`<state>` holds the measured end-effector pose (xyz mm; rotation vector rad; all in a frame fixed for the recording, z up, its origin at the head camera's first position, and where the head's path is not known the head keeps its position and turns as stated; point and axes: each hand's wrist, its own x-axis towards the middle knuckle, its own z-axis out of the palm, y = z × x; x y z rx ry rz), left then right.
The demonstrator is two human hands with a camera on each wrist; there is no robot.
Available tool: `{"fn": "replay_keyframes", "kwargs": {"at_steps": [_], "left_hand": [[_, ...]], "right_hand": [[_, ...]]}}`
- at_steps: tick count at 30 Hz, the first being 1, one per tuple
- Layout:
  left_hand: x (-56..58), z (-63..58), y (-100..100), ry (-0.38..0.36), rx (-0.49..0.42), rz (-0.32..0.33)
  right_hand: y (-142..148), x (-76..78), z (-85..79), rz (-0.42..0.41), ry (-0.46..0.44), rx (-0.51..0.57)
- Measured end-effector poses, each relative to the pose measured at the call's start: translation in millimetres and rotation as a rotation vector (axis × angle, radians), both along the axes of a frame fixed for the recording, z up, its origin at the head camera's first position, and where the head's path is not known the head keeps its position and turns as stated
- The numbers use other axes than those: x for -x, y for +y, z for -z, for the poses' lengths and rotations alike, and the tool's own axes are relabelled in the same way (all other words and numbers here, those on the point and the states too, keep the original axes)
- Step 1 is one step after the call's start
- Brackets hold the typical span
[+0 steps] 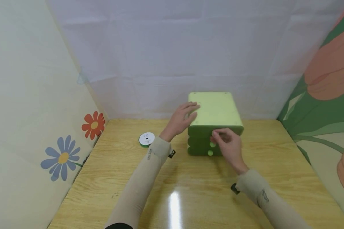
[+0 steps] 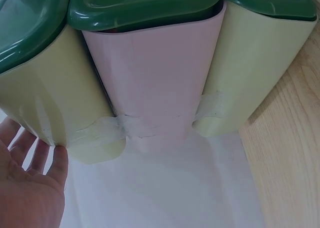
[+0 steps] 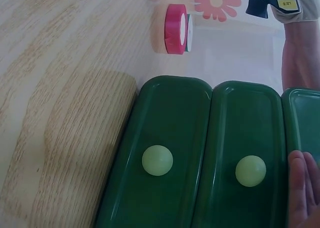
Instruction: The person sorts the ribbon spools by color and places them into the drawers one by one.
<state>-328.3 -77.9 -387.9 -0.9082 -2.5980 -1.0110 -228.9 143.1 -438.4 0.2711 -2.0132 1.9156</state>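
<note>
A small chest of drawers [image 1: 218, 109] with a pale green top and dark green fronts stands on the table. My left hand [image 1: 180, 121] rests on its top left edge, fingers spread and fairly straight. In the left wrist view those fingers touch the pale green side, beside a pink middle tier [image 2: 155, 77]. My right hand [image 1: 230, 148] is at the top drawer's front, thumb and fingertips pinched together where its knob is hidden. Below show two round pale knobs, the middle knob [image 3: 250, 171] and the bottom knob [image 3: 157, 160]. All drawers look closed.
A flat spool [image 1: 146, 139] with a white label and green rim lies left of the chest. In the right wrist view a pink roll [image 3: 175, 30] shows against it. Clear tape [image 2: 100, 130] joins the tiers. A white cloth [image 1: 160, 57] hangs behind the wooden table [image 1: 195, 190].
</note>
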Motion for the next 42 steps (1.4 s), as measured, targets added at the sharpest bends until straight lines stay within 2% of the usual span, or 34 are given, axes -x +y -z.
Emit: {"fn": "replay_keyframes", "kwargs": {"at_steps": [11, 17, 22, 27, 34, 37, 42], "left_hand": [[-0.8, -1.1, -0.2, -0.003, -0.012, 0.002], [-0.9, 0.1, -0.7, -0.007, -0.011, 0.001], [-1.1, -0.1, -0.3, -0.009, -0.015, 0.003], [-1.1, -0.5, -0.4, -0.01, -0.008, 0.001], [-0.6, -0.3, -0.2, -0.01, -0.011, 0.001], [-0.5, 0.1, -0.5, -0.012, -0.016, 0.001], [-0.3, 0.3, 0.0, -0.003, -0.013, 0.002]], "right_hand": [[0.8, -0.5, -0.4, -0.014, 0.023, -0.004], [4.4, -2.6, -0.1, -0.035, 0.037, -0.059], [11.8, -9.8, 1.4, -0.079, 0.061, -0.153], [23.0, -17.9, 9.5, -0.076, 0.085, -0.183], [38.1, -20.2, 20.9, -0.028, -0.015, -0.172], [41.0, -20.3, 24.3, -0.062, -0.076, -0.208], [41.2, -21.2, 31.3, -0.178, -0.198, -0.201]]}}
